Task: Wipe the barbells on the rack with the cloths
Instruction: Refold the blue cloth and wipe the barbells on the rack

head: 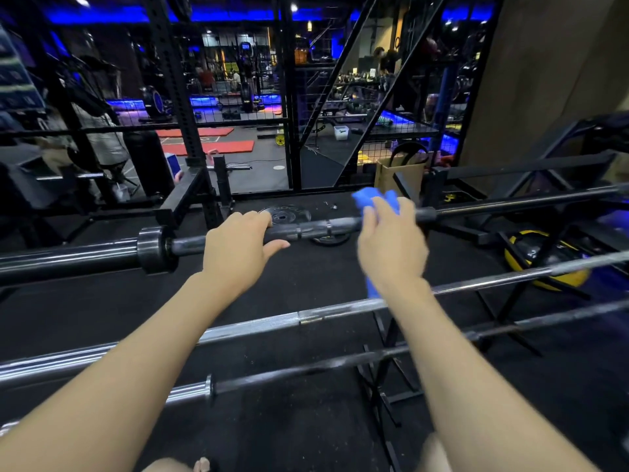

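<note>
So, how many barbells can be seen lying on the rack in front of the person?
3: the dark top barbell under both hands, the chrome middle barbell, and the nearest barbell. Others may be out of frame.

My two forearms run bare from the lower edge up to the wrists, no sleeves, no watch, no gloves or rings that I can see. My left hand (238, 248) looks sharp; my right hand (391, 247) is motion-blurred. Bare knees show at the bottom edge.
</note>
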